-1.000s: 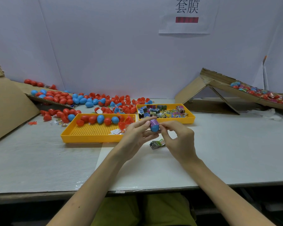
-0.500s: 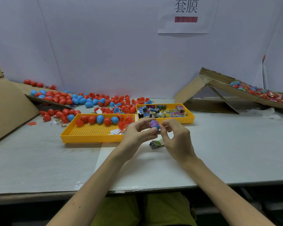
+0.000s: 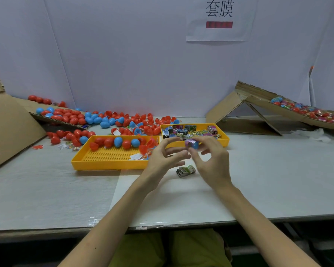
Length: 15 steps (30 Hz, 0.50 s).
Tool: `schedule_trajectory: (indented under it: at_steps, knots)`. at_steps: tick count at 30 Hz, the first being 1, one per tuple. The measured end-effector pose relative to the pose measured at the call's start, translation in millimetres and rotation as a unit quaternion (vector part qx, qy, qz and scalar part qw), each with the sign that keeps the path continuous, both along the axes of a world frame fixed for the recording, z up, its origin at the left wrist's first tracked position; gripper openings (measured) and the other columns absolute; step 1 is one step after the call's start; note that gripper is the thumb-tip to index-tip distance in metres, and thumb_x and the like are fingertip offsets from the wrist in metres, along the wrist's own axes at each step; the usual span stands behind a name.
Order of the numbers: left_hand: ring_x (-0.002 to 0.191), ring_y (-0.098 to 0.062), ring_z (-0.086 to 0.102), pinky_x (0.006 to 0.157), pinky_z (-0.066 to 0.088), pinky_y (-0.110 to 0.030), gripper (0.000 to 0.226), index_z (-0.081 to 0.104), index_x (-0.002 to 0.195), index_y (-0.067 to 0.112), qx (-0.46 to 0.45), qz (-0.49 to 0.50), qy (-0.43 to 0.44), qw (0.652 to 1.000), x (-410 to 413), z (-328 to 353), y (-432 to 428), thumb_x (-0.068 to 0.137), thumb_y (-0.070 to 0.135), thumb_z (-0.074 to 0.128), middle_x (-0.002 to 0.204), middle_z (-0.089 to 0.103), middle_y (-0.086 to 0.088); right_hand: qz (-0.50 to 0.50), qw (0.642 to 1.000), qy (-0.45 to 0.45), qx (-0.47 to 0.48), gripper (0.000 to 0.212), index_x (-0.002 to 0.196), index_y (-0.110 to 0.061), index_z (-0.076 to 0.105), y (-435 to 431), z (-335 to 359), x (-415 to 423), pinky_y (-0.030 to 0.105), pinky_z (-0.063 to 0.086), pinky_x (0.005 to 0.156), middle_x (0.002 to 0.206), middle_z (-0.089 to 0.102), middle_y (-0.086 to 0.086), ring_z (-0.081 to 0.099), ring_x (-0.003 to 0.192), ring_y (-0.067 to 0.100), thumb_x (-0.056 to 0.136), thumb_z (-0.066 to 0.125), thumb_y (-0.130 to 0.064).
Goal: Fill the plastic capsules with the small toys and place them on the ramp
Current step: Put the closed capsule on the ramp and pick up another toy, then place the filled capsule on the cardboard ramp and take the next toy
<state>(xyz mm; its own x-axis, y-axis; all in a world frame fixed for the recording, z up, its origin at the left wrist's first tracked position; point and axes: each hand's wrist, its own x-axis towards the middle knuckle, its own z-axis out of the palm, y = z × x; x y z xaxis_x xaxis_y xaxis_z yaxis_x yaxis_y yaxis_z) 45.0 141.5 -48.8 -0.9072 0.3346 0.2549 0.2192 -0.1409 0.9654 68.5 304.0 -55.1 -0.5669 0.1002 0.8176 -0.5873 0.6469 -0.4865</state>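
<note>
Pinching the blue capsule between thumb and fingertips, my right hand holds it with a purple toy packet at its left end. My left hand hangs just beside it, fingers spread and loose, gripping nothing. A wrapped toy lies under my right palm. The ramp stands well off to that hand's right.

Paper sign on white wall, crumpled white wadding, olive trousers
</note>
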Motion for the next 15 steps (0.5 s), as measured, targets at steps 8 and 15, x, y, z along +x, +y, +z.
schedule_trajectory:
  at_steps: [8, 15]
  knots:
    - [0.103, -0.013, 0.056, 0.089, 0.050, -0.031, 0.041, 0.054, 0.127, 0.023, -0.387, 0.056, 0.277, 0.878, 1.2, -25.3, 5.1, 0.089, 0.024, 0.071, 0.115, 0.064, 0.002, 0.099, 0.840, -0.283, -0.452, 0.018, 0.109, -0.013, 0.065, 31.7, 13.3, -8.6, 0.022, 0.057, 0.067, 0.095, 0.074, 0.009, 0.074, 0.076, 0.017, 0.091, 0.068, -0.010]
    - [0.088, -0.011, 0.051, 0.080, 0.049, -0.029, 0.034, 0.054, 0.123, 0.023, -0.376, 0.058, 0.295, 0.877, -2.7, -29.6, 3.3, 0.092, 0.015, 0.063, 0.108, 0.065, 0.002, 0.202, 0.740, -0.397, -0.505, 0.022, 0.113, -0.009, 0.065, 50.7, 78.4, -54.8, 0.019, 0.049, 0.060, 0.092, 0.071, 0.004, 0.066, 0.067, 0.009, 0.098, 0.059, -0.024]
